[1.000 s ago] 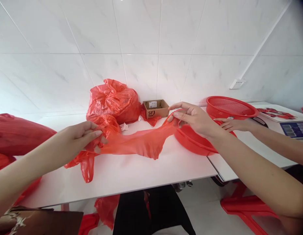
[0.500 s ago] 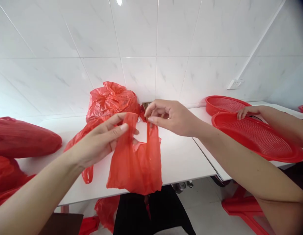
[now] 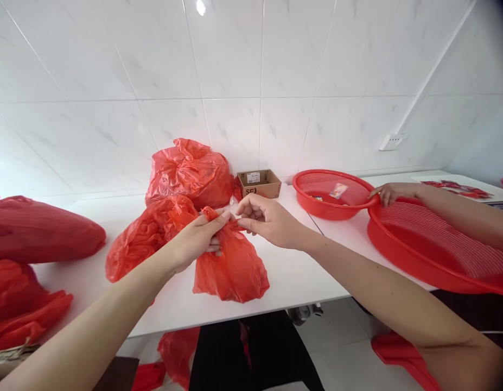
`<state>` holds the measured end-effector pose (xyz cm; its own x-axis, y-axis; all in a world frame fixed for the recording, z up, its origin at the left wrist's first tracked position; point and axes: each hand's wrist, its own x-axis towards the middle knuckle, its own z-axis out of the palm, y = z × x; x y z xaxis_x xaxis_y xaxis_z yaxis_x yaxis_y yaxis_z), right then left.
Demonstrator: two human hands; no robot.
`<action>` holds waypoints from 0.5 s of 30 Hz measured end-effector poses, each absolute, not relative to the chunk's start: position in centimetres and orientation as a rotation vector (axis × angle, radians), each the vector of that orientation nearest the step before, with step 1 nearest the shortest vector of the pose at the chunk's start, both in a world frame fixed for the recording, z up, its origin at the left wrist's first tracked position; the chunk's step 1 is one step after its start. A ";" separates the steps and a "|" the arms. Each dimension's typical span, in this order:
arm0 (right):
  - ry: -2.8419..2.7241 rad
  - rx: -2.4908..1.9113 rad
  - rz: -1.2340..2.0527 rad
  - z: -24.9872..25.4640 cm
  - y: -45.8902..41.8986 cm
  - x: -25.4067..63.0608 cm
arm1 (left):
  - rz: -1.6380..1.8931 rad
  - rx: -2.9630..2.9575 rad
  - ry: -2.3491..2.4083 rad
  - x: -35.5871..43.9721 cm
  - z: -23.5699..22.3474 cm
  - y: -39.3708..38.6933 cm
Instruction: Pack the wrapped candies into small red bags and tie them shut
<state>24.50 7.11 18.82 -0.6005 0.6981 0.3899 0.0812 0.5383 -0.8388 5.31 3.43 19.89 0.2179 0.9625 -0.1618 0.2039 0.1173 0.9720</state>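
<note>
A small red plastic bag (image 3: 233, 271) hangs over the front part of the white table (image 3: 292, 271), its top gathered between my two hands. My left hand (image 3: 206, 233) is closed around the gathered neck, thumb on top. With thumb and forefinger, my right hand (image 3: 265, 217) pinches a strip of the bag at the handles. Whatever lies inside the bag is hidden. Just behind my left hand rests a crumpled red bag (image 3: 149, 236), and a large full red bag (image 3: 190, 174) stands against the wall.
A small cardboard box (image 3: 261, 184) sits by the wall. On the right, another person's hand (image 3: 392, 193) touches the rims of two red plastic baskets, one round basket (image 3: 316, 209) holding small packets and a larger basket (image 3: 418, 260). More red bags (image 3: 39, 228) lie at left.
The bag's two handles were held apart; now its top is gathered together and twisted. The other person's round basket has moved left, and the larger one has come closer.
</note>
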 end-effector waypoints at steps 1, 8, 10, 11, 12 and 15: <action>-1.989 -0.619 1.094 18.8 6.6 24.7 | 0.827 1.388 1.206 5.2 19.9 3.5; -1.954 -0.535 0.964 19.4 4.4 24.6 | 0.605 1.838 1.240 4.4 20.7 3.3; -1.913 -0.579 1.028 18.0 5.5 24.1 | 0.569 1.927 1.240 4.2 20.4 3.2; -1.904 -0.604 1.072 17.1 6.1 23.9 | 0.570 1.977 1.243 4.1 20.2 3.1; -1.901 -0.626 1.111 16.2 6.6 23.6 | 0.585 2.037 1.272 4.2 19.8 3.0; -1.871 -0.668 1.209 13.8 7.5 23.0 | 0.757 2.255 1.467 4.4 18.4 2.9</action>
<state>22.97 7.47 13.84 -0.5462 0.7680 0.3344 0.0106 0.4056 -0.9140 4.39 2.88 18.37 0.3229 0.9140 0.2457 0.7300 -0.4057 0.5500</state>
